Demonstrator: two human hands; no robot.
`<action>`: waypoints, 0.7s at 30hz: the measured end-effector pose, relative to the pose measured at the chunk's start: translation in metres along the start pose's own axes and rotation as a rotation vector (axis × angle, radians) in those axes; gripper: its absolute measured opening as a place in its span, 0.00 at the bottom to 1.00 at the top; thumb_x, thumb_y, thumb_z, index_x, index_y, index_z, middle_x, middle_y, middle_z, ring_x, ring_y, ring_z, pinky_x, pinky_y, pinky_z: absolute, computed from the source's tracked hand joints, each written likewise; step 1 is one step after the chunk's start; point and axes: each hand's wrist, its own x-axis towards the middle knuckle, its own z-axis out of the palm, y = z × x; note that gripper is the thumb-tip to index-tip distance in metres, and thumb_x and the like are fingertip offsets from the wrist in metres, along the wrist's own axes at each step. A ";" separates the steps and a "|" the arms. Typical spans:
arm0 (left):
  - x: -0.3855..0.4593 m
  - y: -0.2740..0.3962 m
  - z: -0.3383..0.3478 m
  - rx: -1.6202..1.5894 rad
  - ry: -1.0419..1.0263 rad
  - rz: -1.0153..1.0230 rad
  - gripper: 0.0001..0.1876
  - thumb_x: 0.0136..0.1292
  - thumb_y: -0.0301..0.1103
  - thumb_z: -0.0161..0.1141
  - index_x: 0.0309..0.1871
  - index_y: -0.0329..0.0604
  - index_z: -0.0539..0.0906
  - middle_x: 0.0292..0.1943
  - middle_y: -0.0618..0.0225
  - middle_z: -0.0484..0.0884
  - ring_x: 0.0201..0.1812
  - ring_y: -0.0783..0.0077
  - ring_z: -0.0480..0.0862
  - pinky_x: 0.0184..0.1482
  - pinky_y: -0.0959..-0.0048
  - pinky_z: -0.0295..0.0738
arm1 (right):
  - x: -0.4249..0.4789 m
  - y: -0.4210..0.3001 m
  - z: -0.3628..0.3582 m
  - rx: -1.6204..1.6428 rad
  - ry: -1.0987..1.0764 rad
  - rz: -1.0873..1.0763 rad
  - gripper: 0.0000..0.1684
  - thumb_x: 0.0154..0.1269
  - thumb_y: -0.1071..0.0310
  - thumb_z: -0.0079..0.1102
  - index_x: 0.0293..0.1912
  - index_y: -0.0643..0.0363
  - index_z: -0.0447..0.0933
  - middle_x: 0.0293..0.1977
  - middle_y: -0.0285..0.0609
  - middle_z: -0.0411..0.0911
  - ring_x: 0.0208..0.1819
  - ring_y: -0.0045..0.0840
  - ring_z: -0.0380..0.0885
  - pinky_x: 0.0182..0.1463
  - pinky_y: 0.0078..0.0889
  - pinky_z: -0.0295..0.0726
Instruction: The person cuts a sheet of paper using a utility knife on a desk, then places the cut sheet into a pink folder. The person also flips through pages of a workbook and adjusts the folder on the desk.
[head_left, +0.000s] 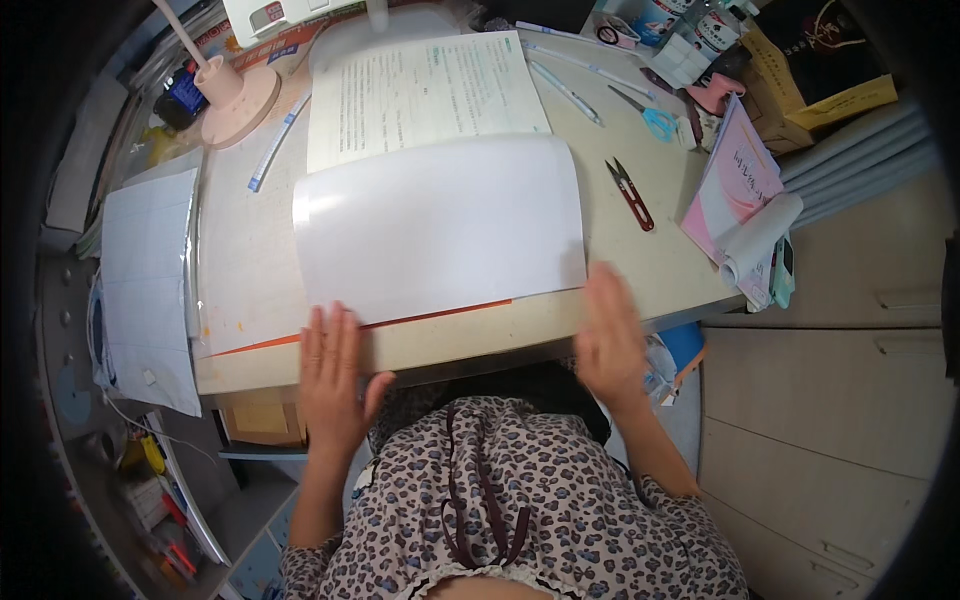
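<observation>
A blank white sheet of paper (442, 225) lies on the desk before me, its far edge over a printed page (427, 97) and its left part over a thin, orange-edged sheet. My left hand (330, 375) rests flat at the sheet's near left corner, fingers extended, thumb apart, holding nothing. Beside the near right corner is my right hand (611, 337), blurred, its fingers extended and close together; whether it touches the paper is unclear. Dark red thread snips (631, 195) lie to the right of the sheet, and scissors with blue handles (651, 116) are farther back.
A pink lamp base (240, 105) and a blue-and-white strip (279, 142) stand or lie at the back left. A pen (566, 94) lies right of the printed page. Pink booklets (731, 187) and a paper roll (759, 236) crowd the right edge; bottles (705, 37) stand behind.
</observation>
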 end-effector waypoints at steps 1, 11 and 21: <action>0.006 0.009 0.003 -0.007 0.013 0.052 0.39 0.66 0.53 0.59 0.73 0.38 0.64 0.74 0.57 0.64 0.76 0.49 0.59 0.75 0.50 0.52 | 0.007 -0.014 0.006 0.086 0.000 -0.107 0.22 0.67 0.70 0.53 0.57 0.73 0.74 0.62 0.56 0.73 0.68 0.45 0.68 0.71 0.46 0.66; 0.034 0.044 0.015 -0.047 -0.024 0.113 0.32 0.65 0.48 0.60 0.69 0.42 0.71 0.70 0.62 0.71 0.73 0.58 0.66 0.73 0.53 0.57 | 0.029 -0.051 0.047 0.088 0.028 -0.137 0.17 0.62 0.74 0.60 0.49 0.73 0.79 0.53 0.51 0.79 0.60 0.38 0.75 0.63 0.37 0.77; -0.007 -0.025 -0.010 0.112 -0.041 -0.150 0.29 0.76 0.47 0.44 0.73 0.39 0.66 0.74 0.58 0.64 0.76 0.53 0.58 0.76 0.52 0.48 | 0.015 -0.001 0.023 -0.150 0.031 -0.050 0.17 0.68 0.71 0.52 0.52 0.70 0.78 0.56 0.53 0.77 0.64 0.43 0.73 0.66 0.43 0.73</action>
